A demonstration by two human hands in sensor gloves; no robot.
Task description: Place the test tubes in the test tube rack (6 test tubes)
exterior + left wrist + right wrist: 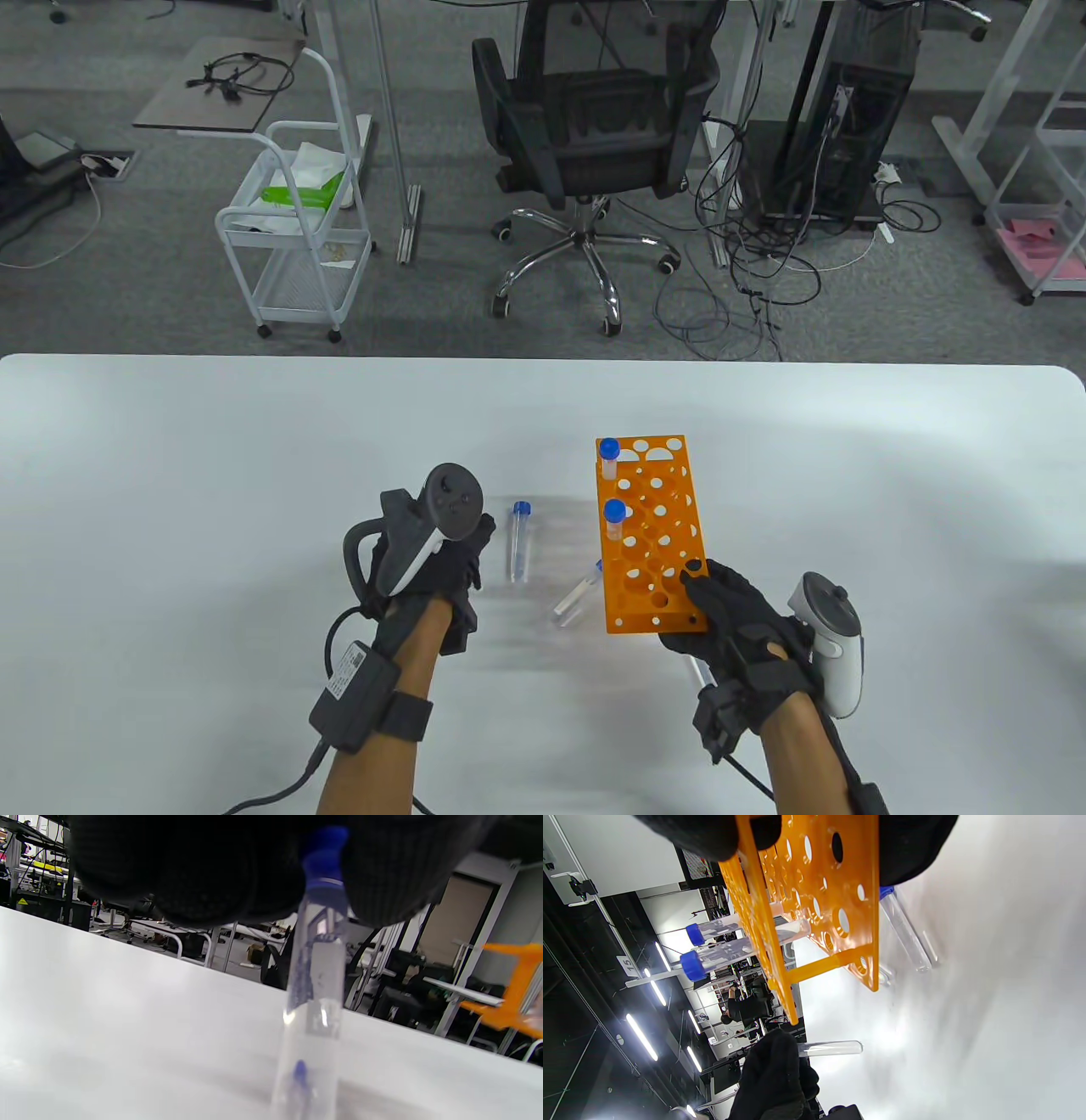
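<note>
An office with a black chair (594,127) and a small white cart (293,246) sits behind a big white table (170,475). On the table stands an orange rack (653,535) full of holes. Two tubes with blue caps already stand in it, the far tube (608,459) at the back corner and the near tube (613,523) a little closer.

The right hand (730,620) grips the near end of the rack, with fingers over its top and side, to keep it from sliding.

The left hand (441,560) pinches a third tube (316,984) by its blue cap, as the left wrist view shows. The tube stands up with its tip close to the table. In the table view one clear tube (519,540) shows just beside that hand; it may be the same one, but I cannot tell. Another loose tube (577,598) lies tilted right beside the rack.

The tubes look light, hard and smooth, so they may slip or roll. I think the best place to hold one is near the cap, where fingers get a good grip. Then the tip can go straight down into a hole. The rack looks light too, so holding it helps.
</note>
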